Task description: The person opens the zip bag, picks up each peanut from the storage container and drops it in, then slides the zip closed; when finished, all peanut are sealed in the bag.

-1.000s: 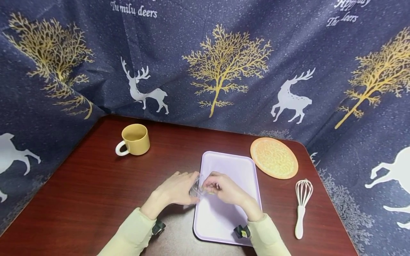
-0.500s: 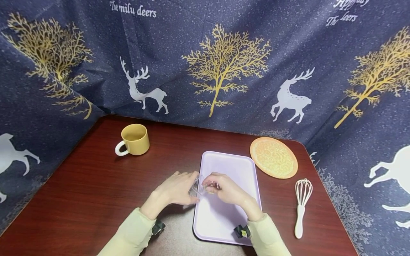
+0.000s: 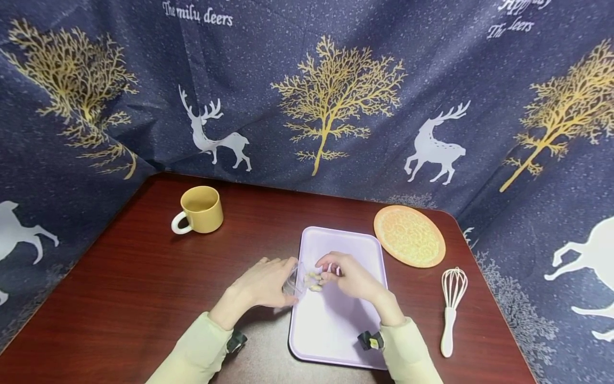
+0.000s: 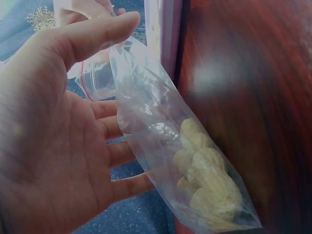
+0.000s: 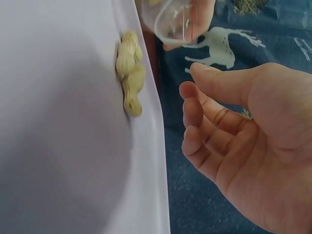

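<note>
In the left wrist view, a clear plastic zip bag (image 4: 146, 97) with a red seal line holds several unshelled peanuts (image 4: 212, 183) at its bottom end. My left hand (image 3: 266, 282) grips this bag between thumb and fingers, its mouth toward the left edge of the lilac tray (image 3: 321, 330). A few loose peanuts (image 5: 130, 80) lie on the tray beside its rim, just outside the bag's mouth. Above the tray, right of those peanuts, my right hand (image 3: 352, 277) hovers with fingers loosely bent and nothing visible between them.
A yellow mug (image 3: 203, 210) with a white handle stands at the back left of the dark wooden table (image 3: 120, 288). Right of the tray lie an orange round mat (image 3: 410, 236) and a white whisk (image 3: 451, 314). A patterned blue cloth hangs behind.
My right hand has drawn back rightward from the bag's mouth, and peanuts now show on the tray where the fingers were. My left hand and the bag stay in place.
</note>
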A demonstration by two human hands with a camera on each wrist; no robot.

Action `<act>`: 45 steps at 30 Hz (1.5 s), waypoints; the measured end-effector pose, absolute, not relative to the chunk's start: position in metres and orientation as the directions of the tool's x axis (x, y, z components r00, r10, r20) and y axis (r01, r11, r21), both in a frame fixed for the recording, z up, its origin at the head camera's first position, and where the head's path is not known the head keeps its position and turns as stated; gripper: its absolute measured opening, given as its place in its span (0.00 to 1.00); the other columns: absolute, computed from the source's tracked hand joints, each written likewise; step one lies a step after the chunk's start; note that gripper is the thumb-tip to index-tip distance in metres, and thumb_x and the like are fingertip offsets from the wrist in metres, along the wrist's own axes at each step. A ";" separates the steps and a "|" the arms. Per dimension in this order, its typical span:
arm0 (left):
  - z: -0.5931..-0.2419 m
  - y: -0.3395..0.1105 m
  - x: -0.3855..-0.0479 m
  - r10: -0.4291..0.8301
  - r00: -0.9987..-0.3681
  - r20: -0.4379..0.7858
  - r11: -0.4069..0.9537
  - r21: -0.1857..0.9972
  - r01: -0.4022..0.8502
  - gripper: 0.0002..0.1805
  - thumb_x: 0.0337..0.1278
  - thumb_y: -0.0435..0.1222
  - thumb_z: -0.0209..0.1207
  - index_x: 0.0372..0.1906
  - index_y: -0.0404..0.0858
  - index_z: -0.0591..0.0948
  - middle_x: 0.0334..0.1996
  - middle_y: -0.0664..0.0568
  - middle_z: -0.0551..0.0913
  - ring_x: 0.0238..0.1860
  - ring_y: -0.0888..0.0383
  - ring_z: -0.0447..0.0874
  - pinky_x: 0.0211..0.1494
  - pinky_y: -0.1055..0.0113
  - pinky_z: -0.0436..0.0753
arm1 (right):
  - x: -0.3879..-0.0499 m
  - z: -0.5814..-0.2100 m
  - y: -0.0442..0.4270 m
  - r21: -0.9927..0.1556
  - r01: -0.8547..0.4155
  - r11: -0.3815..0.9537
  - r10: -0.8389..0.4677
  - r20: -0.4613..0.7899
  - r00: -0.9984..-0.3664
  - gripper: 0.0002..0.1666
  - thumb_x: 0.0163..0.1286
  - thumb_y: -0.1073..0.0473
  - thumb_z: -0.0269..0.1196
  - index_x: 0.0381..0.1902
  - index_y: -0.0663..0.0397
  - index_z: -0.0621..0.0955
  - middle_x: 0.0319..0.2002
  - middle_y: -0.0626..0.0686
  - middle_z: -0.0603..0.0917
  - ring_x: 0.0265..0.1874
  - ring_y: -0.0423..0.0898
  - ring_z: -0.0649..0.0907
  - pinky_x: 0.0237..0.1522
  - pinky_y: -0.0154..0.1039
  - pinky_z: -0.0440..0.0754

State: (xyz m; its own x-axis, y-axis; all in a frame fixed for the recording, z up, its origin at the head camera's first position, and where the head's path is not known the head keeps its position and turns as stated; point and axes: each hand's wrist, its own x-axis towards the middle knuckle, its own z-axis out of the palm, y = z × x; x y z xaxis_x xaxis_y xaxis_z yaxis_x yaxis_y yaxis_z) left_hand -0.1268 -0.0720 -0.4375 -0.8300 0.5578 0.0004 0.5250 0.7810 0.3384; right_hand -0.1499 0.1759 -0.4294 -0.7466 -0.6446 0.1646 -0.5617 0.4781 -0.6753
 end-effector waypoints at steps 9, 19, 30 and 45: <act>-0.437 -0.072 -0.126 0.557 -0.831 0.002 0.782 0.336 0.525 0.32 0.43 0.56 0.69 0.50 0.43 0.73 0.41 0.55 0.81 0.47 0.53 0.81 0.55 0.47 0.74 | -0.155 -0.434 0.188 -0.653 -0.534 0.538 -0.630 0.110 -0.769 0.15 0.58 0.76 0.67 0.43 0.64 0.82 0.32 0.55 0.82 0.29 0.44 0.79 0.34 0.42 0.79; -0.437 -0.073 -0.126 0.559 -0.829 0.002 0.780 0.337 0.527 0.32 0.43 0.56 0.69 0.50 0.43 0.73 0.40 0.55 0.80 0.46 0.53 0.81 0.54 0.48 0.74 | -0.157 -0.446 0.188 -0.633 -0.506 0.586 -0.640 0.021 -0.768 0.13 0.54 0.72 0.72 0.37 0.56 0.83 0.28 0.51 0.80 0.30 0.46 0.78 0.36 0.38 0.75; -0.436 -0.072 -0.126 0.554 -0.833 -0.011 0.787 0.333 0.519 0.34 0.44 0.57 0.69 0.53 0.42 0.73 0.47 0.52 0.82 0.49 0.52 0.81 0.57 0.46 0.74 | -0.157 -0.453 0.184 -0.585 -0.509 0.631 -0.612 0.029 -0.791 0.12 0.54 0.71 0.72 0.33 0.54 0.82 0.27 0.48 0.78 0.29 0.45 0.77 0.35 0.37 0.74; -0.436 -0.073 -0.126 0.559 -0.829 0.000 0.779 0.340 0.526 0.33 0.44 0.56 0.69 0.51 0.43 0.73 0.44 0.53 0.82 0.47 0.53 0.81 0.54 0.48 0.74 | -0.156 -0.450 0.184 -0.590 -0.521 0.617 -0.625 0.034 -0.780 0.12 0.54 0.73 0.71 0.32 0.55 0.82 0.27 0.49 0.78 0.29 0.47 0.76 0.35 0.37 0.73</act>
